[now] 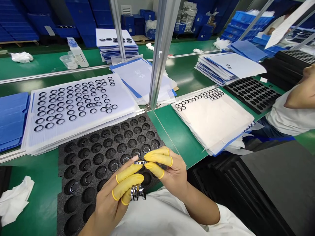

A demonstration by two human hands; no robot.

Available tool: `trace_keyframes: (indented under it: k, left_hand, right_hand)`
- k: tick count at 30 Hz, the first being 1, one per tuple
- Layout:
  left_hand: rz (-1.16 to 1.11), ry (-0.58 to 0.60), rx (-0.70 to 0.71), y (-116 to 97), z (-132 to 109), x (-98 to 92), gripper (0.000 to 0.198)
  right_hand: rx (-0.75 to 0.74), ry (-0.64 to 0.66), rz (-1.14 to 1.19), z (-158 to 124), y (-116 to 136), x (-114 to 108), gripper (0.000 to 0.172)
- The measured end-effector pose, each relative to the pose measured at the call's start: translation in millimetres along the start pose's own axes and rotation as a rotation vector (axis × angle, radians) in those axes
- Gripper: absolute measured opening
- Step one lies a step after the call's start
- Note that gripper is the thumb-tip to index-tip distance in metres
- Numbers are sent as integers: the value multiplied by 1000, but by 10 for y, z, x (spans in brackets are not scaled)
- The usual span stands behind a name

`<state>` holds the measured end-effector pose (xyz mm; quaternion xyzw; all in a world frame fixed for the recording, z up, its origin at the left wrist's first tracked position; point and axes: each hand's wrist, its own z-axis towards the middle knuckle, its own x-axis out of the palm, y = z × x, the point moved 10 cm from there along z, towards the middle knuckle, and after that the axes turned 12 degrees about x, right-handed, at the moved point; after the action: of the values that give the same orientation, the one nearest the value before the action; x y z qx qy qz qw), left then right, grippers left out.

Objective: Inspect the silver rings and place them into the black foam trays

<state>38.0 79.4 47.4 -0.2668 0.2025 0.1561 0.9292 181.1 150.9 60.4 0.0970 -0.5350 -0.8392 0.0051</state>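
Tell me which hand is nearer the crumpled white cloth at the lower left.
Left. The left hand is right of the white cloth, over the black tray; the right hand is farther right.

Bright, glare on green bench (185,78), stretched edges

Can read no word, number or brand for certain. Can see pale marks like handwriting (139,74) in two short rows on the whitish sheet (126,72) beside the metal post (159,49), too faint to spell out. Can spot a white label (50,30) on a blue bin (38,24) at the upper left, too small to read, and small marks (83,61) low on the blue-capped bottle (78,54), equally illegible. Can notice faint lines like print on the white paper (287,26) at the upper right, too blurred to decipher.
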Motion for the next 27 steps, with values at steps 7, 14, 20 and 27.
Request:
trace_keyframes:
  k: [7, 14, 20, 27]
  left_hand:
    - [11, 8, 32, -17, 20, 22, 25]
    - [-1, -12, 62, -25, -1, 49, 30]
    - [-44, -58, -29, 50, -91, 17, 34]
    - [8, -53, -50, 9, -115, -2, 44]
  right_hand:
    - [-46, 6, -37, 12, 62, 19, 19]
    - [-83, 17, -107, -10, 107, 33, 19]
    - [-5, -7, -99, 1, 31, 0, 12]
    - [26, -23, -97, -9, -25, -5, 10]
